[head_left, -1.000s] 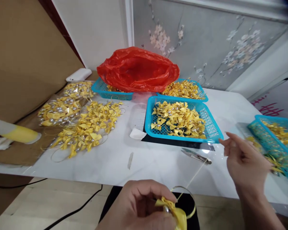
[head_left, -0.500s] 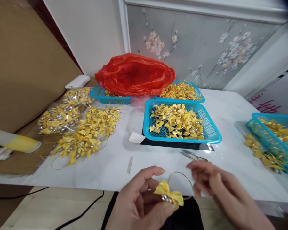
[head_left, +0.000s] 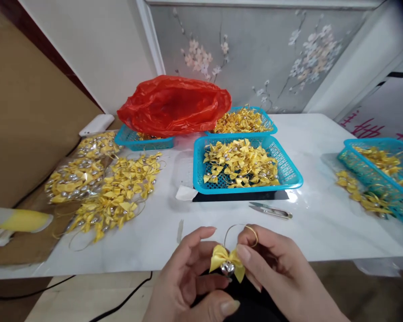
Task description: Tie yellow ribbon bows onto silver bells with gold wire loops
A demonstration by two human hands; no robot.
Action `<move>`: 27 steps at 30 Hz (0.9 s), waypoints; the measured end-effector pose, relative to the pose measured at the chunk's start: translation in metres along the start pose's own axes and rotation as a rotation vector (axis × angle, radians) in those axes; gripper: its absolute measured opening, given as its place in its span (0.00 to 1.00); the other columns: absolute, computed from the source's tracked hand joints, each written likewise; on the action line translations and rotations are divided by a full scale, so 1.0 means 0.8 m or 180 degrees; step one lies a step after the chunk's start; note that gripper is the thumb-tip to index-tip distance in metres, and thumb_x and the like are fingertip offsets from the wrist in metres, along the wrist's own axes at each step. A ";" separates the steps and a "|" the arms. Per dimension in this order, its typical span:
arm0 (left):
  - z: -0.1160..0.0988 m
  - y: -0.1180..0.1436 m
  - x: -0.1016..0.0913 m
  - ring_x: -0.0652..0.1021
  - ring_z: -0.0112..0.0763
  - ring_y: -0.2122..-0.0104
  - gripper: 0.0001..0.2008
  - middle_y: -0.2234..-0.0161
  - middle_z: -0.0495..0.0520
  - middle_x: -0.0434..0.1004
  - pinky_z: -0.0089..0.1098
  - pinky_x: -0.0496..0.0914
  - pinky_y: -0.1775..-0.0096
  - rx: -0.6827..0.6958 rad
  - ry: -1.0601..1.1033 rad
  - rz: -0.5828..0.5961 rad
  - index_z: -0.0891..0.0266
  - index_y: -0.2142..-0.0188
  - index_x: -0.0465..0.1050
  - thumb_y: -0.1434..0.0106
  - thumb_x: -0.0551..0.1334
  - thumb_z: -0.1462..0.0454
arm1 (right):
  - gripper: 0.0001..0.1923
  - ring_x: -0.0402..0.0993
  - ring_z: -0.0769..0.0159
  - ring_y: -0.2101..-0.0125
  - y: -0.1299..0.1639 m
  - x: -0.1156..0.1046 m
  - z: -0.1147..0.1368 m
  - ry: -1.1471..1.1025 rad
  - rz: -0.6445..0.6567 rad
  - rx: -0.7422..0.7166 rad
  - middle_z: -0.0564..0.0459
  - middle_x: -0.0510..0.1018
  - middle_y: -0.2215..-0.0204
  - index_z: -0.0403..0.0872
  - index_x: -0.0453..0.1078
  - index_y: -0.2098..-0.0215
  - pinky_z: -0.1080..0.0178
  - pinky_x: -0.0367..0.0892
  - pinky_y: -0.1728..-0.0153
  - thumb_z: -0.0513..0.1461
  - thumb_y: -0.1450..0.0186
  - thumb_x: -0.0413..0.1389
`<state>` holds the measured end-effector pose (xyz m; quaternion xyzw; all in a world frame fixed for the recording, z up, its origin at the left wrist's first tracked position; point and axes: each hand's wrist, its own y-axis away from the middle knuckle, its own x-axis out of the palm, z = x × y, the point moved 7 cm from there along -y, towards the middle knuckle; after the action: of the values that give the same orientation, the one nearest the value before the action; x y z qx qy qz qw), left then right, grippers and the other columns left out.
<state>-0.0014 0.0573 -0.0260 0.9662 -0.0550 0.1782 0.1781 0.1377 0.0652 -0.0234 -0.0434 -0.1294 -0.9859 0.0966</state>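
Observation:
A yellow ribbon bow [head_left: 219, 258] with silver bells and a loop of gold cord is between my hands at the table's front edge. My right hand [head_left: 275, 268] pinches the bow's right side between thumb and fingers, with the cord loop rising beside the fingertips. My left hand [head_left: 195, 277] is around the bow's left side, its thumb and fingers apart. One left fingertip lies close under the bells; whether it touches them I cannot tell. Thread snips [head_left: 271, 210] lie on the table beyond my right hand.
A blue basket [head_left: 197, 172] of bows stands mid-table, with more baskets behind and another blue basket [head_left: 351, 154] at right. A red plastic bag [head_left: 174, 105] sits at the back. Loose bows [head_left: 121, 192] and bagged bows [head_left: 75, 176] lie left.
My right hand has moved left and taken hold of the bow's right side. My left thumb has come away from the bow. The camera view has shifted slightly.

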 end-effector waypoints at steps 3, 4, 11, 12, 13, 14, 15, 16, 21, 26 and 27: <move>-0.003 -0.003 -0.003 0.80 0.30 0.70 0.19 0.67 0.48 0.82 0.27 0.75 0.66 0.0090 -0.0206 -0.0127 0.50 0.56 0.79 0.49 0.75 0.59 | 0.21 0.53 0.73 0.80 0.000 0.003 0.001 0.0018 -0.0005 -0.0038 0.62 0.59 0.81 0.47 0.62 0.72 0.68 0.50 0.78 0.54 0.33 0.54; -0.003 -0.005 -0.004 0.79 0.28 0.72 0.16 0.69 0.47 0.81 0.25 0.75 0.67 0.0108 -0.0257 -0.0177 0.51 0.59 0.80 0.48 0.74 0.59 | 0.21 0.52 0.73 0.80 -0.001 0.005 0.000 -0.0001 0.0004 -0.0020 0.62 0.59 0.82 0.47 0.62 0.72 0.68 0.50 0.78 0.54 0.33 0.54; 0.000 -0.008 -0.009 0.81 0.34 0.68 0.14 0.65 0.50 0.81 0.30 0.78 0.66 0.0227 -0.0378 -0.0272 0.51 0.56 0.78 0.41 0.68 0.54 | 0.21 0.52 0.75 0.81 -0.002 0.004 -0.004 -0.0202 -0.0175 -0.0061 0.62 0.60 0.82 0.46 0.63 0.73 0.69 0.50 0.79 0.53 0.34 0.55; -0.002 -0.006 -0.011 0.81 0.37 0.63 0.17 0.61 0.52 0.81 0.32 0.78 0.64 0.0447 -0.0484 -0.0339 0.50 0.53 0.77 0.42 0.68 0.53 | 0.21 0.51 0.75 0.80 -0.002 0.002 -0.004 -0.0181 -0.0249 -0.0103 0.62 0.59 0.82 0.46 0.63 0.73 0.69 0.50 0.79 0.53 0.33 0.55; -0.008 -0.003 -0.014 0.81 0.40 0.58 0.19 0.56 0.52 0.80 0.34 0.78 0.60 0.0780 -0.0682 -0.0460 0.48 0.52 0.77 0.43 0.70 0.54 | 0.21 0.51 0.74 0.80 -0.002 0.001 -0.005 -0.0145 -0.0316 -0.0149 0.62 0.58 0.81 0.46 0.62 0.73 0.68 0.49 0.79 0.53 0.33 0.55; -0.014 0.002 -0.016 0.79 0.42 0.53 0.21 0.52 0.51 0.78 0.34 0.77 0.56 0.1186 -0.0972 -0.0620 0.45 0.52 0.77 0.46 0.72 0.56 | 0.20 0.51 0.74 0.80 -0.001 0.000 -0.005 -0.0103 -0.0369 -0.0197 0.62 0.58 0.81 0.46 0.62 0.73 0.68 0.49 0.79 0.53 0.33 0.54; -0.020 0.008 -0.017 0.77 0.42 0.50 0.23 0.50 0.50 0.77 0.34 0.74 0.52 0.1618 -0.1334 -0.0799 0.43 0.53 0.77 0.49 0.75 0.60 | 0.20 0.51 0.73 0.79 -0.001 0.000 -0.005 -0.0059 -0.0414 -0.0245 0.61 0.58 0.81 0.47 0.62 0.73 0.67 0.49 0.78 0.52 0.33 0.54; -0.023 0.014 -0.016 0.76 0.41 0.49 0.24 0.51 0.48 0.77 0.34 0.72 0.49 0.1969 -0.1708 -0.0953 0.42 0.55 0.78 0.52 0.76 0.64 | 0.19 0.52 0.72 0.79 -0.002 0.000 -0.006 -0.0013 -0.0455 -0.0285 0.61 0.59 0.81 0.47 0.63 0.73 0.67 0.50 0.78 0.52 0.32 0.54; -0.003 0.003 -0.006 0.80 0.41 0.53 0.15 0.54 0.52 0.83 0.33 0.73 0.51 0.1645 -0.2013 -0.0770 0.49 0.54 0.79 0.40 0.66 0.66 | 0.14 0.61 0.70 0.77 -0.004 0.009 0.002 0.0532 -0.0402 -0.0822 0.55 0.69 0.76 0.46 0.70 0.70 0.66 0.57 0.76 0.45 0.31 0.52; 0.018 -0.015 -0.005 0.82 0.40 0.57 0.15 0.57 0.53 0.85 0.30 0.77 0.57 0.0233 -0.0661 -0.0471 0.56 0.55 0.78 0.41 0.68 0.56 | 0.11 0.69 0.69 0.73 0.001 0.005 0.017 0.0838 -0.0156 -0.1343 0.53 0.74 0.70 0.50 0.74 0.55 0.67 0.65 0.72 0.38 0.29 0.49; 0.019 -0.016 -0.006 0.83 0.39 0.58 0.17 0.57 0.53 0.85 0.29 0.77 0.58 0.0102 -0.0467 -0.0502 0.56 0.54 0.76 0.42 0.69 0.55 | 0.13 0.70 0.70 0.73 0.004 -0.002 0.021 0.0718 -0.0131 -0.1387 0.53 0.74 0.68 0.53 0.73 0.53 0.67 0.67 0.71 0.38 0.28 0.47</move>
<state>0.0009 0.0641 -0.0455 0.9807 0.0111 0.0932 0.1717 0.1406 0.0668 -0.0069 0.0498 0.0971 -0.9909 0.0787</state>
